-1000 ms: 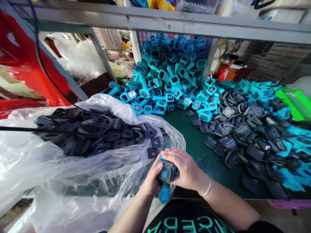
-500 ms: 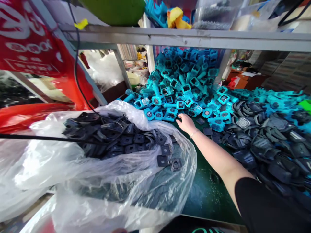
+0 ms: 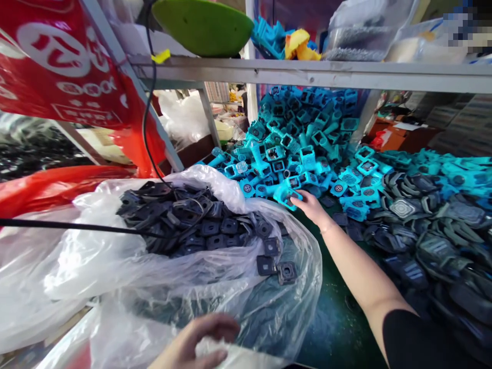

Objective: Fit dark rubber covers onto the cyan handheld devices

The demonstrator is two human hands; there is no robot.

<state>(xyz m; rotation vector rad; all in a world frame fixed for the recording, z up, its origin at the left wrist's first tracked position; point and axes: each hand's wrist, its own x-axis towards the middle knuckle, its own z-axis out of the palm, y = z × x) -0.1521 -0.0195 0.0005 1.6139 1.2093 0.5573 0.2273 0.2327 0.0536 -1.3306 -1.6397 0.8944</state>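
My right hand (image 3: 309,205) reaches out to the front edge of a heap of turquoise plastic housings (image 3: 303,138). Its fingers are closed on one turquoise plastic housing (image 3: 283,195), which is tilted at the foot of the heap. Low in the view, my left hand (image 3: 200,338) is over the clear plastic bag (image 3: 184,292), slightly blurred, with thumb and fingers apart and nothing between them. Black square plastic pieces (image 3: 215,228) lie in a pile on the bag, and a few loose ones (image 3: 286,272) sit closer to its right edge.
More black curved pieces (image 3: 423,236) are heaped on the right. A grey shelf beam (image 3: 269,72) crosses above the heap, carrying a green bowl (image 3: 203,25) and clear containers. One black cable (image 3: 77,224) runs across the left side, beside a red bag (image 3: 57,66).
My right hand has taken hold of a turquoise housing and lifted it slightly from the heap's edge. My left hand has come up into view at the bottom. The view has shifted a little.
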